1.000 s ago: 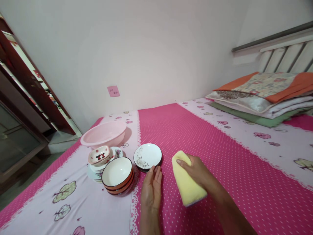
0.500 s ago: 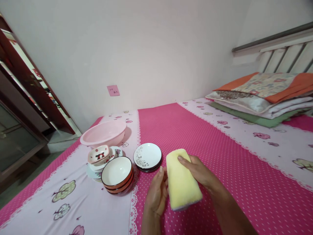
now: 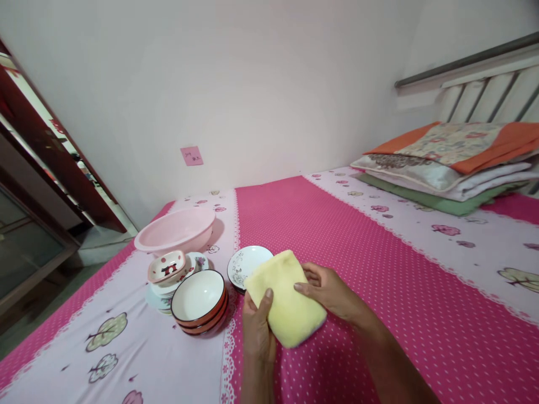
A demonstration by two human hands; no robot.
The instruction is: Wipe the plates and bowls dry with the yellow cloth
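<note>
Both hands hold a folded yellow cloth point(image 3: 286, 303) just above the pink dotted bedsheet point(image 3: 379, 280). My left hand point(image 3: 257, 331) grips its near left edge, thumb on top. My right hand point(image 3: 328, 289) presses fingers on its right side. The cloth partly covers a white flowered plate point(image 3: 244, 262) that lies behind it. Left of my left hand stand stacked white bowls with orange-red outsides point(image 3: 200, 300).
A pink plastic basin point(image 3: 177, 230) sits at the back left. A small red-and-white dish point(image 3: 166, 265) tops a stack of plates beside the bowls. Folded bedding and an orange pillow point(image 3: 455, 157) lie at the headboard, right. A dark cabinet point(image 3: 37, 185) stands beyond the bed's left edge.
My right hand carried the yellow cloth leftward from the sheet. My left hand rose and took hold of its left edge. The cloth now overlaps the flowered plate.
</note>
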